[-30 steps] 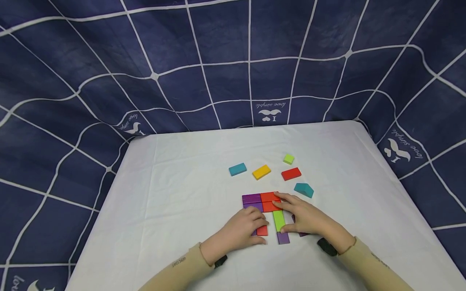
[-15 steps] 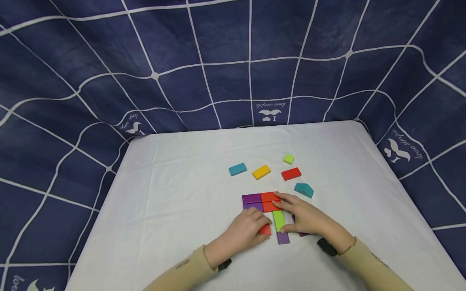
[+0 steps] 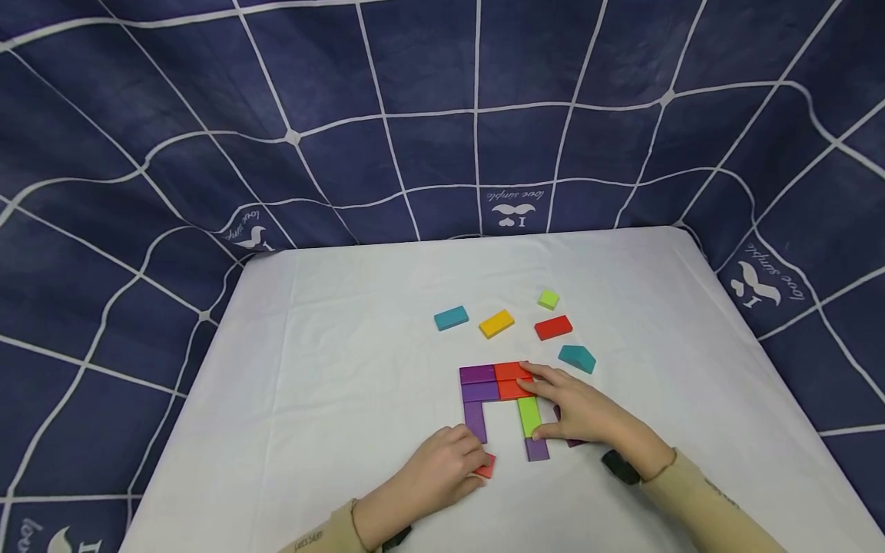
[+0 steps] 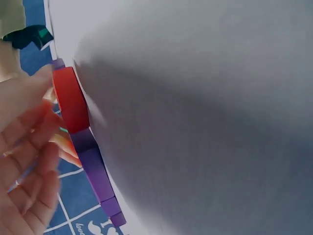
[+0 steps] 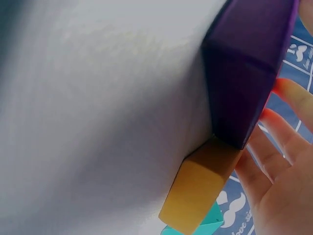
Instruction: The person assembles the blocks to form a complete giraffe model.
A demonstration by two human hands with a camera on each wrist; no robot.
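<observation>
My left hand (image 3: 441, 467) pinches a small red block (image 3: 487, 466) just in front of a purple upright block (image 3: 474, 422). In the left wrist view, the thumb touches one end of that red block (image 4: 71, 100). Fingertips of my right hand (image 3: 584, 407) rest on two red blocks (image 3: 513, 389) at the top of a flat arch, while its thumb touches the side of a lime-green block (image 3: 529, 416). Two purple blocks (image 3: 479, 392) form the arch's upper left. Under the right palm lies a dark purple block (image 5: 244, 78), end to end with a yellow-orange block (image 5: 200, 186).
Behind the arch lie loose blocks: blue (image 3: 452, 318), yellow (image 3: 496, 323), red (image 3: 554, 327), a lime-green cube (image 3: 548, 299) and a teal angled piece (image 3: 577, 358). A purple block (image 3: 537, 449) continues the green leg. White cloth (image 3: 346, 346) covers the table; a blue gridded curtain (image 3: 429, 153) surrounds it.
My left hand has drawn the red block from between the arch's legs toward me and to the left, uncovering the purple left leg. The right hand stays in place.
</observation>
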